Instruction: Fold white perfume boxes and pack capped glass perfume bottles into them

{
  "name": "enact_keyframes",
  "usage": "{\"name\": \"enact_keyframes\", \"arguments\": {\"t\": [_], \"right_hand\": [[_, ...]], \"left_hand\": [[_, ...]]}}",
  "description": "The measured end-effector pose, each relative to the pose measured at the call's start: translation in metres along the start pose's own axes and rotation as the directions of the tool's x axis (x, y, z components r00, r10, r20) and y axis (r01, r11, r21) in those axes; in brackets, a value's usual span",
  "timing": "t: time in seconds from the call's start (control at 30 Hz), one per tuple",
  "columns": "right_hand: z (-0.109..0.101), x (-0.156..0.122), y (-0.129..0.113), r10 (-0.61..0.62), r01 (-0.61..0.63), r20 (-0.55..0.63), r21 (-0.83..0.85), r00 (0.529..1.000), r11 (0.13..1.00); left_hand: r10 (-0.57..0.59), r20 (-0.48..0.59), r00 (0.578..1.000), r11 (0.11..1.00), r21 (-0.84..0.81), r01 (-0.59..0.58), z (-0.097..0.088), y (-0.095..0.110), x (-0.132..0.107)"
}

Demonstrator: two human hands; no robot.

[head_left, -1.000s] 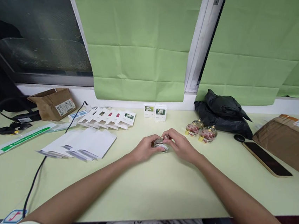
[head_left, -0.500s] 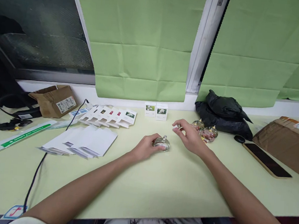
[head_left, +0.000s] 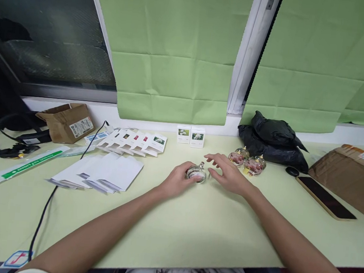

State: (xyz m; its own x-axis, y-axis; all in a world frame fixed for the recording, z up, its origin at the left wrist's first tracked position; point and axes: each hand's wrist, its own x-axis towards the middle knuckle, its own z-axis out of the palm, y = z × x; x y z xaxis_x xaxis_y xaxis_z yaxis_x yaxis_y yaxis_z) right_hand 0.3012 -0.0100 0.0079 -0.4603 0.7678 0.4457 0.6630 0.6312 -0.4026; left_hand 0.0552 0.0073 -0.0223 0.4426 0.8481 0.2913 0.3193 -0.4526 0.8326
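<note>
A small round clear glass bottle [head_left: 197,172] sits on the pale green table [head_left: 173,226] at the centre. My left hand [head_left: 177,180] curls around its left side and holds it. My right hand [head_left: 226,174] hovers just right of the bottle, fingers spread, with nothing in it. Two more glass bottles with pink contents [head_left: 246,160] stand a little beyond my right hand.
Two small white boxes [head_left: 190,135] stand at the back by the green blind. White envelopes [head_left: 101,171] and a fan of cards [head_left: 134,142] lie left. A black bag [head_left: 273,139], a phone [head_left: 326,196] and a brown parcel [head_left: 352,176] lie right. A black cable [head_left: 44,213] crosses the left side.
My right hand left the bottle, swung out toward the pink bottles, then came back close to the bottle with fingers spread. My left hand stayed on the bottle.
</note>
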Motion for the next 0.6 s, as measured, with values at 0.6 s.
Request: {"name": "enact_keyframes", "arguments": {"t": [0.6], "right_hand": [[0.002,0.000,-0.020,-0.217,0.233,0.120,-0.143,0.969,0.962]], "left_hand": [[-0.077,0.221,0.972,0.952,-0.272,0.137,-0.012,0.034,-0.010]]}}
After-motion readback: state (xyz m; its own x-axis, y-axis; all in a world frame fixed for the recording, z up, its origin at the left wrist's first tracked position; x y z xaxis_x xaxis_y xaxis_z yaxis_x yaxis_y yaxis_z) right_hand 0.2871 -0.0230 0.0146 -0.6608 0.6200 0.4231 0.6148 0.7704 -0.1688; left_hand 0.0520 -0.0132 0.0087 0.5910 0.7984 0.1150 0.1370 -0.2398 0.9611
